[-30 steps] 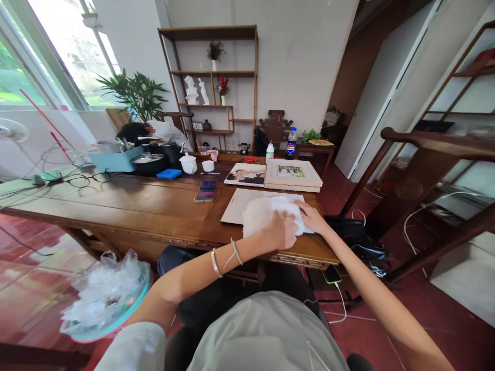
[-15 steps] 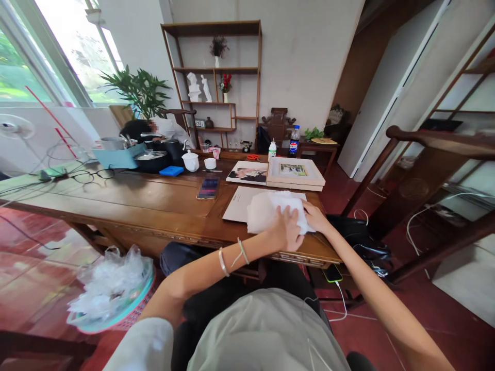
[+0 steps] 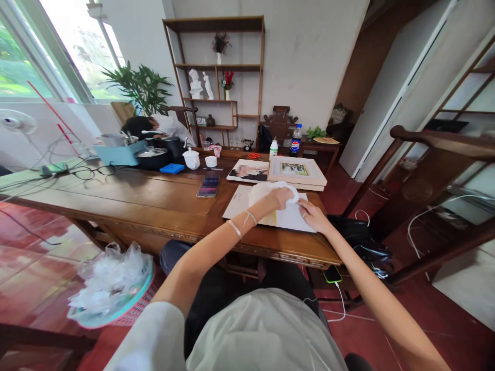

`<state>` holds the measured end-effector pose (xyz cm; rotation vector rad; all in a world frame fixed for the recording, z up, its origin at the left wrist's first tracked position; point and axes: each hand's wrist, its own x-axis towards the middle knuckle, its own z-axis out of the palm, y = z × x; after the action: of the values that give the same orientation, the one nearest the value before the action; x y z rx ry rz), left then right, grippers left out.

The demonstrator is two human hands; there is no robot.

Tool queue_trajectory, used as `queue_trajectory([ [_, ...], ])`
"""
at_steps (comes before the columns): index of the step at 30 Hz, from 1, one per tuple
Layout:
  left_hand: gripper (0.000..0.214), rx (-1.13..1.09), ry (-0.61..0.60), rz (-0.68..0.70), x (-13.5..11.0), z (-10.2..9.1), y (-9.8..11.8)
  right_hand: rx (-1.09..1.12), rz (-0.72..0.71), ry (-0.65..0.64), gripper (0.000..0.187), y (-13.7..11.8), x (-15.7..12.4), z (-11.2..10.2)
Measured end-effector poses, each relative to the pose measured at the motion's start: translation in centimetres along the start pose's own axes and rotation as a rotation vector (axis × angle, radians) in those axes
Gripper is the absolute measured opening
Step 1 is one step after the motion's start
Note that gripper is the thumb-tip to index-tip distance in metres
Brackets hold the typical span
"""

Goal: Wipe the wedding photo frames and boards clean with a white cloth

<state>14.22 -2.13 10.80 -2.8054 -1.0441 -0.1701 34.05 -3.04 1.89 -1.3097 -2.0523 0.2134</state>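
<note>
My left hand [image 3: 285, 197] is closed around a bunched white cloth [image 3: 261, 190], pressed on a flat white book or board [image 3: 297, 220]. Small print shows at its upper left, and a yellowish patch lies beneath my wrist. My right hand [image 3: 315, 216] rests on the board's right side with fingers stretched toward the cloth; nothing shows in its grasp. Just behind the board lie an open photo album page [image 3: 247, 171] and a thick pale box or album [image 3: 315, 178] with a picture [image 3: 296, 169] on its top.
On the wooden table [image 3: 170, 206] are a phone [image 3: 208, 186], a white lidded pot [image 3: 191, 158], a white cup [image 3: 211, 162], a blue block [image 3: 172, 168], glasses [image 3: 93, 172], a small bottle [image 3: 273, 149] and a cola bottle [image 3: 296, 141]. A basket of plastic bags [image 3: 116, 288] stands left. Another person [image 3: 170, 126] sits opposite.
My left hand has shifted up and away with the cloth, which is now more bunched, uncovering the board's front part. My right hand has stayed near the board's right side.
</note>
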Motion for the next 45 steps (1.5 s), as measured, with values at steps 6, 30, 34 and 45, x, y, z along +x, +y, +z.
queue_trajectory([
  [6,0.03,-0.075,-0.056,-0.078,4.6,0.4,2.6,-0.101,0.034,-0.058,0.031,-0.7,-0.1,-0.5],
  [30,0.039,0.086,-0.098,0.023,-7.7,0.3,11.2,0.088,-0.016,-0.036,0.042,0.5,0.0,-0.5],
  [34,0.033,0.069,-0.027,-0.011,-7.4,0.4,8.5,0.068,-0.01,-0.025,0.042,0.5,0.0,-0.3],
  [45,0.039,0.119,0.053,-0.243,-9.4,-0.5,-6.2,0.029,0.014,-0.014,0.038,0.1,-0.2,0.0],
])
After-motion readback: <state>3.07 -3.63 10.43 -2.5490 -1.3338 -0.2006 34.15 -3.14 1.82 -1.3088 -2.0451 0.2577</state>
